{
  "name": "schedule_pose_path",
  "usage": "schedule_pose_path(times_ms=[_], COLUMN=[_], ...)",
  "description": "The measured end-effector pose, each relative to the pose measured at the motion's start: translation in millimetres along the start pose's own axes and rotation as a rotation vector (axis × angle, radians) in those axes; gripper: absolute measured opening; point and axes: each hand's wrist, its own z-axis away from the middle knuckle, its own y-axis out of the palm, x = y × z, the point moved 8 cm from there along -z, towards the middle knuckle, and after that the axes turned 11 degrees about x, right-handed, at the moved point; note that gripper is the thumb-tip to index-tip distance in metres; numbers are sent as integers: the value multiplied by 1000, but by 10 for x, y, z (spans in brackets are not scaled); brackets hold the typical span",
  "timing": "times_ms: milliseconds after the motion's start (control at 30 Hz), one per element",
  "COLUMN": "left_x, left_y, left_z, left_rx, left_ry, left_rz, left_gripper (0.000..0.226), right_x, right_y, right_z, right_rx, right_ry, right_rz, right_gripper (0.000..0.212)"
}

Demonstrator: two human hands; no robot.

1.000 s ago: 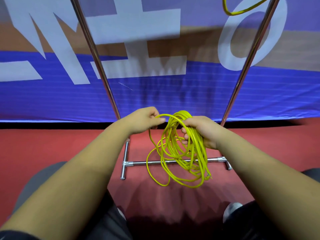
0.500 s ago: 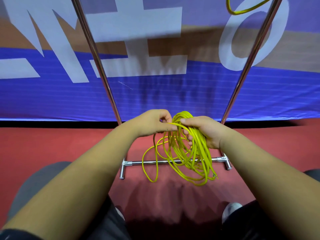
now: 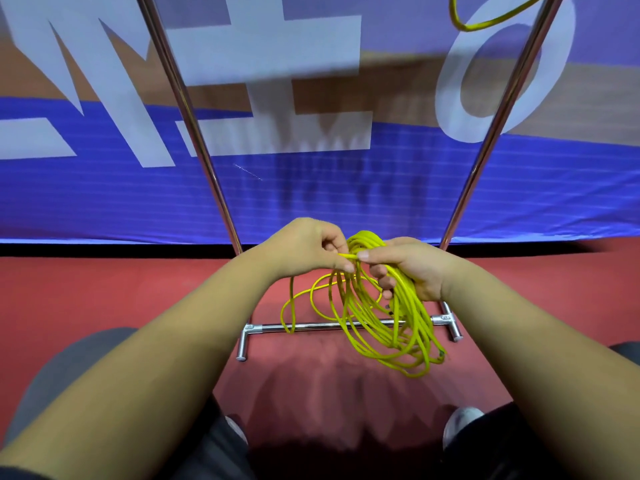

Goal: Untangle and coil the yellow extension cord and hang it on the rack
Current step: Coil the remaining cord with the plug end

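- right hand (image 3: 415, 271) has its fingers curled round the top of the yellow extension cord (image 3: 412, 317), so a whole bunch of loops is wrapped in one fist
- left hand (image 3: 304, 247) sits just beside it and pinches one single strand between thumb and fingertips. That strand runs straight across to the right hand's thumb and index finger, which nip it too
- below the grip the loops hang loose and pretty messy: a couple of wide ones swing out under the left hand, the rest bunch up under the right
- the low ends of the loops hang in front of the chrome rack (image 3: 311, 326) base bar. Can't tell if they touch the red floor (image 3: 104, 289)
- the rack's two uprights go up on either side of the grip, one behind each wrist
- way up and to the right of the grip there's another yellow cord loop (image 3: 485, 25) by the right upright. No idea if it's the same cord
- a blue banner (image 3: 311, 199) with big white letters is behind everything
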Motion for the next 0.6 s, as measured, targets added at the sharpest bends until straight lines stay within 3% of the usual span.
schedule_pose_path(times_ms=[100,233,400,500,600], left_x=[345,917,1385,1694,1803], left_y=[142,264,363,368,210], left_z=[-48,-13,81,179,195], left_rx=[136,287,318,372,266], left_ry=[-94,-230,-418,-604,-677], left_rz=[-138,-251,-175,-429,-543], left_gripper=[32,22,18,5,18], right_x=[102,215,328,413,447], right_y=[-36,-78,-183,-312,-466], right_z=[5,59,184,259,303], right_rx=[11,48,27,-29,-97], right_ry=[-57,-137,-254,-348,-410], right_rz=[-48,-82,-142,-217,-292], right_gripper=[18,33,30,15,12])
